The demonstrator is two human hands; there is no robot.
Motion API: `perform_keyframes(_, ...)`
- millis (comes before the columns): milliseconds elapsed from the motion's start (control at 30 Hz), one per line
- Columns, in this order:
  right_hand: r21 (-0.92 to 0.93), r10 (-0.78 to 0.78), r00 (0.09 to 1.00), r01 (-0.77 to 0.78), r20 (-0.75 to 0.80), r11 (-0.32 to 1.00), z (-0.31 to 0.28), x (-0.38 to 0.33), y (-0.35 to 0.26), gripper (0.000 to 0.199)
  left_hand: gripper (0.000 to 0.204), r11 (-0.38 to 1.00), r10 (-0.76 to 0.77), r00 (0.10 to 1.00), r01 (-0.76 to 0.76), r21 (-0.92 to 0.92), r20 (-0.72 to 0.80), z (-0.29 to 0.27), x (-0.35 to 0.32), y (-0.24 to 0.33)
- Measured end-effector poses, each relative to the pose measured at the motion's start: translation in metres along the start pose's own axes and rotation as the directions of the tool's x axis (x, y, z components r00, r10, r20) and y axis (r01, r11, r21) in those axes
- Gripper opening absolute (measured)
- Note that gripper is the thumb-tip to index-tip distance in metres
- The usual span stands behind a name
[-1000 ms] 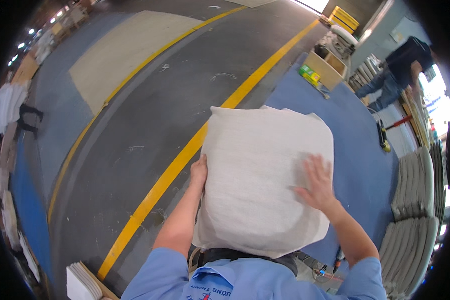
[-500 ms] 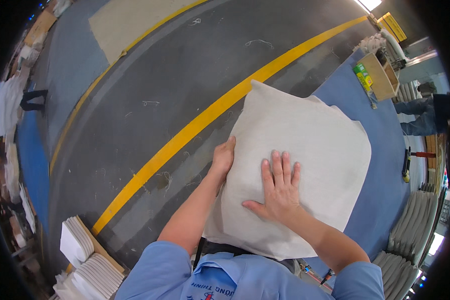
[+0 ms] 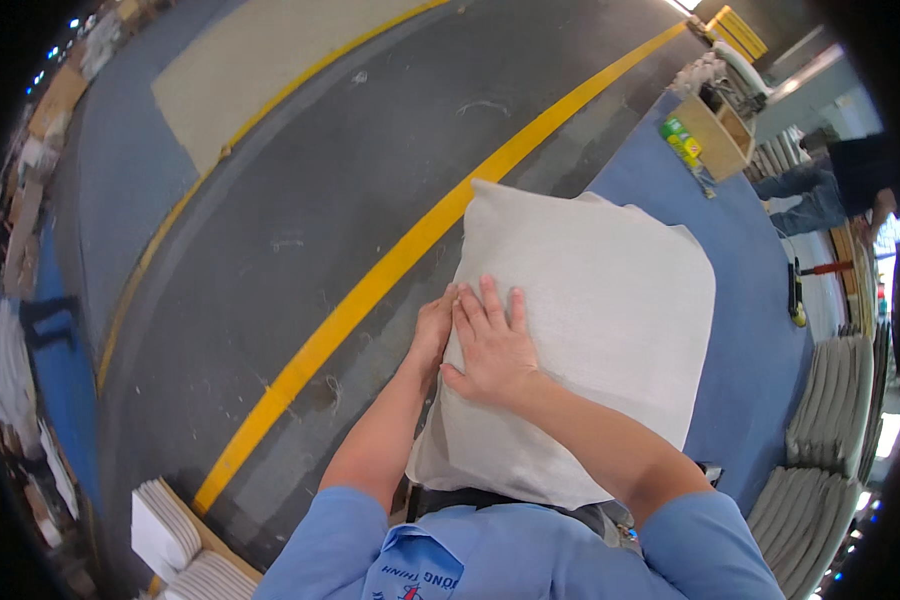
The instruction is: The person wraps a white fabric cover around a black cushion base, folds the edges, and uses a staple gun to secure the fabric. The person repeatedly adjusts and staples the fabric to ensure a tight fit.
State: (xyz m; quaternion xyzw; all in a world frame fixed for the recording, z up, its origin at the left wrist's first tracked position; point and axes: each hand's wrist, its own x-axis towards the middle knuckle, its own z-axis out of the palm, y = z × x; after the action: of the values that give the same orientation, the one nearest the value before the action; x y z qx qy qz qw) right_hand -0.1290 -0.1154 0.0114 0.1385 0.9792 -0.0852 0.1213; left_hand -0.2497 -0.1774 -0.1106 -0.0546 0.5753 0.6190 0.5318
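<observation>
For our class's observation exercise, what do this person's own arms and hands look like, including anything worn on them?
Plain light-blue short sleeves leave both forearms bare. The left hand and right hand wear no gloves, and no watch or bracelet shows at either wrist.

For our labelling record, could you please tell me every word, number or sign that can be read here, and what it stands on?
Blue shirt: dark lettering and a partly red emblem on the chest; wording not copied here.
Green-and-yellow packet: print too small to read.
White cloth: no lettering visible.
</observation>
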Motion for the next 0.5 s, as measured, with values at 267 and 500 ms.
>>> perform_keyframes(267,0.007,0.012,0.998,-0.012,-0.057,1.000,-0.006,0.000,0.001,0.087,0.074,0.995,-0.070,0.921,0.090,-0.036,0.382,-0.069,-0.027,0.029)
perform_keyframes(500,0.007,-0.002,0.998,0.002,-0.070,1.000,0.000,-0.006,0.006,0.087,0.071,0.898,-0.290,0.919,0.165,0.408,0.267,-0.056,-0.033,0.036)
